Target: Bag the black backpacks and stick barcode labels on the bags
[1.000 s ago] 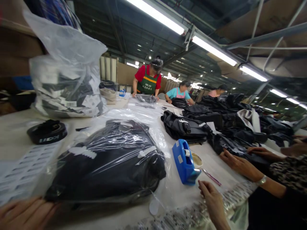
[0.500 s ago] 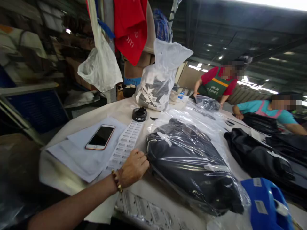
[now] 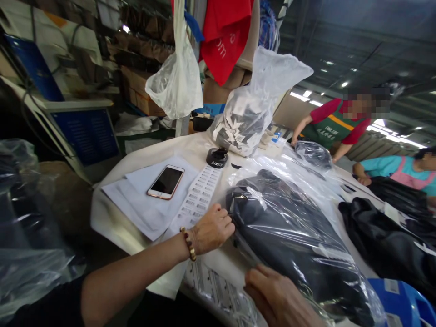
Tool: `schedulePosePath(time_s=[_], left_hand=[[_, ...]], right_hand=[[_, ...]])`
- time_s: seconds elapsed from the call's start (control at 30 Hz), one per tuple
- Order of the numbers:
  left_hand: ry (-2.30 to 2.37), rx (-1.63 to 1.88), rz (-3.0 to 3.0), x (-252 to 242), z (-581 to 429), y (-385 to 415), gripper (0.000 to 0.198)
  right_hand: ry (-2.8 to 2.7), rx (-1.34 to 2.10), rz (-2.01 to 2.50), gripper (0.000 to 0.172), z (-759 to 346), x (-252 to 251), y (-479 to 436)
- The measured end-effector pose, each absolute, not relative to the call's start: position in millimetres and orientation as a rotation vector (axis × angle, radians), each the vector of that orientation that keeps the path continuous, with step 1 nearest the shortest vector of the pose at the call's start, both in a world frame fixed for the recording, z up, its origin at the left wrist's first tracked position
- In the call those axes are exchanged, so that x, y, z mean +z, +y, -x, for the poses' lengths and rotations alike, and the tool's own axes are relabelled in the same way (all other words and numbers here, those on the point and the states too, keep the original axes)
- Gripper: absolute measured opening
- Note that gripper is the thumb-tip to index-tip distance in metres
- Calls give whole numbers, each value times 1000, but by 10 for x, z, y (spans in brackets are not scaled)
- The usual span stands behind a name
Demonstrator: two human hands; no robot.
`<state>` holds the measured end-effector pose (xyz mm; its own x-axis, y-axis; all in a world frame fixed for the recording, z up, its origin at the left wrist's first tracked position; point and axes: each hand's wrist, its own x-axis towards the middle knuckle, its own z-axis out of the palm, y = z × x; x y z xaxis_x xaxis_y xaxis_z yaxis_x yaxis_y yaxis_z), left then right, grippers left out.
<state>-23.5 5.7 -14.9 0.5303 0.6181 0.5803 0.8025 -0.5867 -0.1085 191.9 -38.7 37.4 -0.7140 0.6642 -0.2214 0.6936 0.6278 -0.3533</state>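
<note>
A clear plastic bag [image 3: 289,227] with a dark, folded item inside lies flat on the table in front of me. My left hand [image 3: 213,229], a beaded bracelet on its wrist, is closed in a pinch on the bag's near left edge. Lower down, my right hand [image 3: 277,295] is beside the bag's near edge, fingers bent downward. It is blurred, and its fingertips are hidden, so any grip there does not show. White labels or tags [image 3: 257,196] show through the plastic.
Left of the bag lie a phone [image 3: 166,181] on white papers, a barcode label sheet [image 3: 197,195] and a black tape roll [image 3: 217,157]. Behind stands a filled clear sack [image 3: 238,122]. A blue plastic object [image 3: 402,295] is at right. Two people [image 3: 335,125] handle dark items across the table.
My right hand has come into view from below, beside the bag's near edge. The left hand keeps its pinch on the bag. The whole view has shifted, with things now further right.
</note>
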Motion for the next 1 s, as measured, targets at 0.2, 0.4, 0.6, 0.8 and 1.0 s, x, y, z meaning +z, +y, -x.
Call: schedulePosePath(time_s=[0.2,0.4,0.6,0.8,1.0], left_hand=[[-1172,-764,2420,-175,236,68,15],[-1205,-765,2443,-176,235,57,17],[-1202,-746,2459,-181,234,68,17],[-1199,-735,2492,-151,266,54,14],[-1197,-723,2479,-188,316,30,11]], right_hand=[[2884,0,-1054,21,-1753,353,-52],[2987,388,-1093,19,-1537,261,17],[2939,548,-1269,16,-1417,193,119],[2758,533,-1560,12,-1307,150,92],[2704,407,-1703,7,-1234,121,71]])
